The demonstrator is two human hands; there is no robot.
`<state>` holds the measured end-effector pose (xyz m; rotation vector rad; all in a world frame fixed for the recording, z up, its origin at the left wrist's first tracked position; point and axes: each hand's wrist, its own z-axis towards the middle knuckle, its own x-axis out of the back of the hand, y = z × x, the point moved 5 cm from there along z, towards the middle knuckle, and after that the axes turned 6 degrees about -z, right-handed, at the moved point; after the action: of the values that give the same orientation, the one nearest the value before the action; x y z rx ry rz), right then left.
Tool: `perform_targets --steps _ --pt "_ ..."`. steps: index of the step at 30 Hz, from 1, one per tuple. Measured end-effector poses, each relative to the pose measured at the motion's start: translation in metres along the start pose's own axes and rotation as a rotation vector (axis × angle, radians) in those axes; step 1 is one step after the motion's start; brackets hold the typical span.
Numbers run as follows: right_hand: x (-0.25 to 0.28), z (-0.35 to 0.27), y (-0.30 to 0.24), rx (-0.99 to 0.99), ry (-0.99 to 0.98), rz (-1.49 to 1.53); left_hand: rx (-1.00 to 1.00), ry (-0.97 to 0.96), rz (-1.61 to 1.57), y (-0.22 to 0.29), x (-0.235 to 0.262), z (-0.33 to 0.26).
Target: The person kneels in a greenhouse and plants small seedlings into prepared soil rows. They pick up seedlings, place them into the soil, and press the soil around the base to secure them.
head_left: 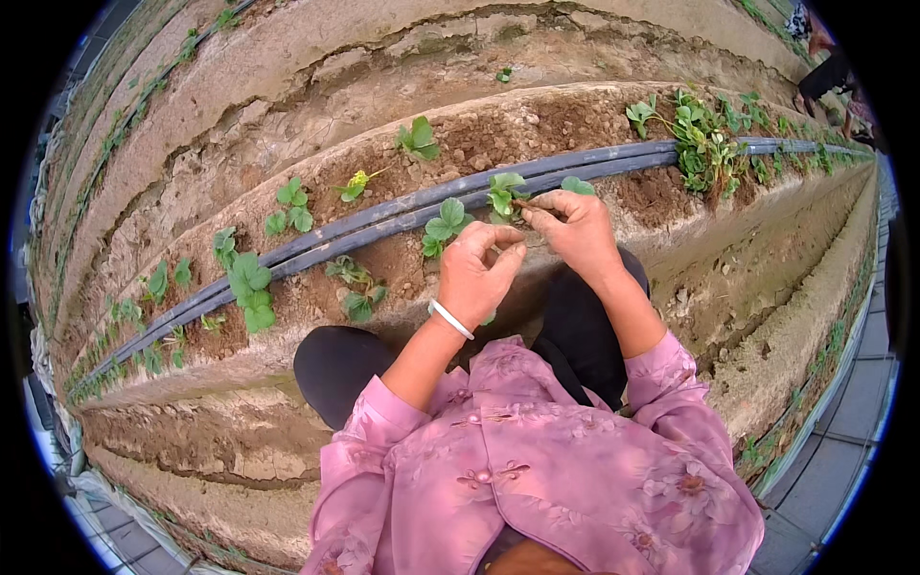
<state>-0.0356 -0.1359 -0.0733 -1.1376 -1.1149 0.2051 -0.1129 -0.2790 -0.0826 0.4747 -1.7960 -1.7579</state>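
My left hand [479, 266], with a white bangle on its wrist, is closed, thumb and forefinger brought together; what they hold, if anything, is too small to make out. Just right of it, my right hand [578, 230] pinches the brownish stem end of a small strawberry seedling [504, 192]. The seedling's green leaves stand out over the dark drip hoses [412, 213]. Another leafy strawberry plant [447, 222] grows directly beyond my left hand. A single green leaf [577, 186] shows past my right knuckles.
Two hoses run along the raised soil bed [537, 125]. A heap of strawberry seedlings [707, 144] lies across them at right. Several planted seedlings, among them a large-leaved one [251, 287], line the left side. A furrow [220, 446] lies nearer me. Another person [832, 77] is at far right.
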Motion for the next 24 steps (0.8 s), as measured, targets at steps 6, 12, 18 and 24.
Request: perform_targets --steps 6,12,18,24 --pt "-0.035 -0.005 -0.043 0.172 -0.085 -0.080 0.463 -0.018 -1.081 -0.041 -0.001 -0.022" --pt "-0.044 -0.016 -0.064 0.258 -0.130 -0.105 0.510 0.095 -1.398 -0.054 0.011 -0.020" --pt "-0.044 -0.019 -0.059 0.270 -0.158 -0.085 0.535 0.152 -1.542 -0.062 0.016 -0.010" --pt "-0.035 -0.010 -0.048 0.290 -0.126 -0.068 0.520 0.139 -1.282 -0.058 0.031 0.013"
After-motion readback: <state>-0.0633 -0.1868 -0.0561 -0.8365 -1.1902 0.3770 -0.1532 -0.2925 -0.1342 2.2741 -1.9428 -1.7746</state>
